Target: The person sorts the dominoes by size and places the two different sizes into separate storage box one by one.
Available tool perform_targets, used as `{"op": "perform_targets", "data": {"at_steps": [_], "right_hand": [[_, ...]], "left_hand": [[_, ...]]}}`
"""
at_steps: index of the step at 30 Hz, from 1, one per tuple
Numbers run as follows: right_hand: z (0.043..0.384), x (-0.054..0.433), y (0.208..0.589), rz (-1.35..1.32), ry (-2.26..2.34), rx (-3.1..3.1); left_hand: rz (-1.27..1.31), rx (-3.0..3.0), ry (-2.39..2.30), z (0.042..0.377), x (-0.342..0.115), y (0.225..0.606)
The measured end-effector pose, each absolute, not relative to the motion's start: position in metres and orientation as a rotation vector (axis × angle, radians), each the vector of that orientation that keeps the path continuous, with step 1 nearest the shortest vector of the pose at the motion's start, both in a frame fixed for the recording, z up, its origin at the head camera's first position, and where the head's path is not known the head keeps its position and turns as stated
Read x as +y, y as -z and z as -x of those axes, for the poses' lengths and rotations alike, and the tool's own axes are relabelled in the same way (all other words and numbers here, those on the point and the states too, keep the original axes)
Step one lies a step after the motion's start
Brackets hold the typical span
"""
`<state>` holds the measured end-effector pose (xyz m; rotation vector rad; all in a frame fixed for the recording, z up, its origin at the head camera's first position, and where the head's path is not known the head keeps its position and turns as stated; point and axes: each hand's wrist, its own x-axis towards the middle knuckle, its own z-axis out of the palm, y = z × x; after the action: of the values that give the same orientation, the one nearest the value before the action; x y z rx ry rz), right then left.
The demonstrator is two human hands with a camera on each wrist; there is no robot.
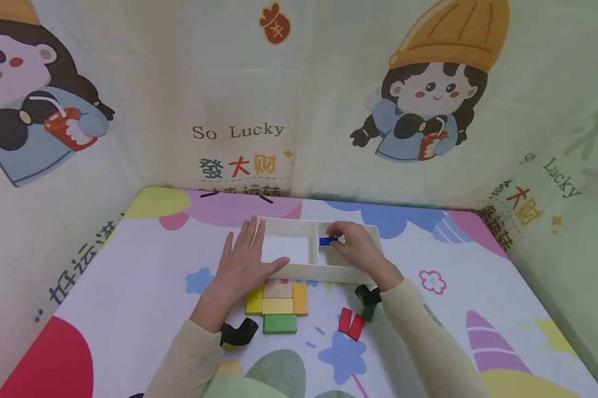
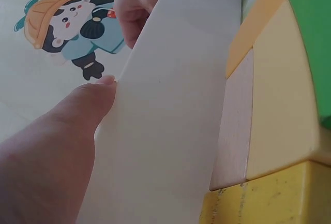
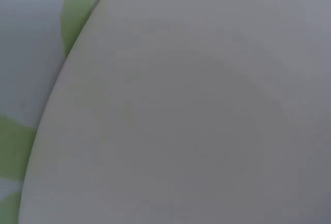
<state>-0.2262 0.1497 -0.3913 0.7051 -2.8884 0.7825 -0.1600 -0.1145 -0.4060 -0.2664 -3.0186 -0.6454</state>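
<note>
A white box [image 1: 306, 272] with a divider lies across the middle of the table. My right hand [image 1: 358, 249] reaches into its right compartment and pinches a small blue block [image 1: 325, 241] between thumb and fingers. With fingers spread, my left hand [image 1: 241, 262] rests on the box's left end, its thumb [image 2: 106, 87] at the front rim. The box's front wall fills most of the right wrist view, and the right hand does not show there. The left compartment's white floor [image 1: 286, 249] is visible to the right of the left hand.
In front of the box lie a yellow block [image 1: 253, 303], a wood-coloured one [image 1: 277, 290], a pale yellow one [image 1: 277, 305], an orange one [image 1: 300, 299] and a green one [image 1: 280, 324]. Red blocks [image 1: 345, 319] and a dark green block [image 1: 368, 313] lie near the right wrist.
</note>
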Motion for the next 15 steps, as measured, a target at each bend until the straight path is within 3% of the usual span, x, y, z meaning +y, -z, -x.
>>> {"op": "perform_targets", "data": {"at_steps": [15], "right_hand": [[0.229,0.130,0.395,-0.506,-0.578,-3.012]], "left_hand": [[0.262,-3.034,0.631,0.162,-0.116,0.406]]}}
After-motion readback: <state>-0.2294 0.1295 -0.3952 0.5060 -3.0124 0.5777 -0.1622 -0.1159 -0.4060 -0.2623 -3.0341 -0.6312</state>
